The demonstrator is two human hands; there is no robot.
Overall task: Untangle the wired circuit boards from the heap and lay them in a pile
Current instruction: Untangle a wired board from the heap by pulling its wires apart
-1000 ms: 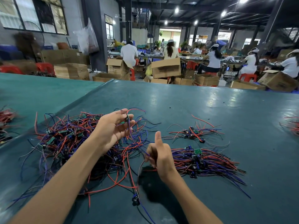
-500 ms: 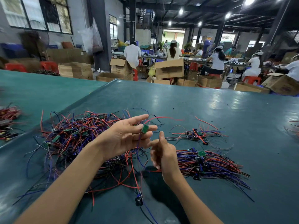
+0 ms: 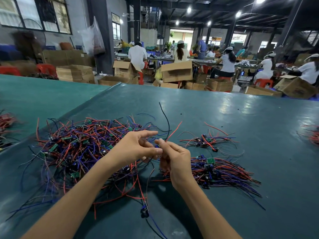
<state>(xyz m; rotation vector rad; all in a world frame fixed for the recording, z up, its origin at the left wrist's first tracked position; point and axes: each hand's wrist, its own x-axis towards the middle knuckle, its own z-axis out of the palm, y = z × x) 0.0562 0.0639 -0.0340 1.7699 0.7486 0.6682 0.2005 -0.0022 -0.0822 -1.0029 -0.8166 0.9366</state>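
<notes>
A green bench fills the view; the print on the cardboard boxes behind it is too blurred to read. On its left lies the heap of wired green boards, on its right the neater pile. Between them the right hand pinches a red wire and a black wire, which stick up. The left hand touches them, its fingers loosely spread. I cannot tell whether it is gripping them.

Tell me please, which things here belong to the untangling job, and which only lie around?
Job: heap, pile, held wires, left hand, right hand, table.
Lying about: boxes, stools, plastic bag.
</notes>
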